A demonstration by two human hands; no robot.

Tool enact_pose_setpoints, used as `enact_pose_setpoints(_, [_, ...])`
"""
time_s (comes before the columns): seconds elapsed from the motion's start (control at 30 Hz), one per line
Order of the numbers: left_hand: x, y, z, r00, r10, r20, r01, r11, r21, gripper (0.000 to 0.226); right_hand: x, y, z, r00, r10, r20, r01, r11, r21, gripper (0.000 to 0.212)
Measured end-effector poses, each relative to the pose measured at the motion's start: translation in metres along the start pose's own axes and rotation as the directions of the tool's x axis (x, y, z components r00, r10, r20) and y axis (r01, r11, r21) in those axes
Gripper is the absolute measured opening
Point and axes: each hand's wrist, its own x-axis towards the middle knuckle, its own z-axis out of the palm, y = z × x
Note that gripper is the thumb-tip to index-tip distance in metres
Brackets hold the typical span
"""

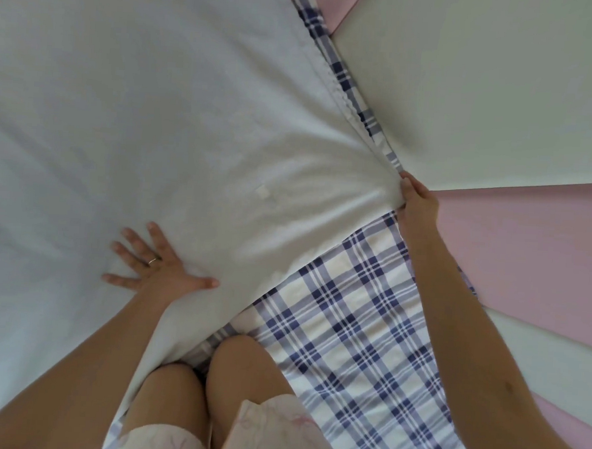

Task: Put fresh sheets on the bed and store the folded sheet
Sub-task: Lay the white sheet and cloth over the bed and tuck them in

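Two hands work the soft, light white sheet (149, 113) spread over the plaid sheet (350, 330): left hand (155, 265) splayed flat, right hand (414, 199) pinching its far-right corner, the best hold.

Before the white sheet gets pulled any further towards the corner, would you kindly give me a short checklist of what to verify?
1. Right hand grips the corner of the plain white cotton sheet: ok, fingers pinch the bunched edge.
2. Left hand pins the sheet: ok, palm flat, fingers spread.
3. White sheet covers the blue-and-white checked sheet below: not ok, a wide checked area shows near the knees.
4. White sheet lies smooth: not ok, creases fan out from the gripped corner.
5. Sheet edge reaches the white and pink padded wall panels: not ok, a checked strip shows between them.
6. Far side tucked: cannot tell, out of view.
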Motion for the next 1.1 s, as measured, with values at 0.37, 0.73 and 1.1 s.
enact_pose_setpoints(0.37, [0.003,-0.007,0.01,0.997,0.024,-0.076,-0.024,1.0,0.006,0.156,-0.012,-0.005,0.005,0.866,-0.332,-0.374,0.169,0.898,-0.406,0.038])
enact_pose_setpoints(0.73, [0.005,-0.046,0.08,0.497,0.791,-0.357,-0.656,0.612,0.442,0.099,-0.105,0.109,0.226,-0.211,0.163,0.964,0.816,-0.513,0.265,0.048])
enact_pose_setpoints(1.1, [0.064,-0.064,-0.126,0.83,-0.364,-0.423,-0.002,0.756,-0.655,0.147,-0.012,0.003,0.263,0.518,-0.339,0.785,0.659,-0.428,-0.619,0.069])
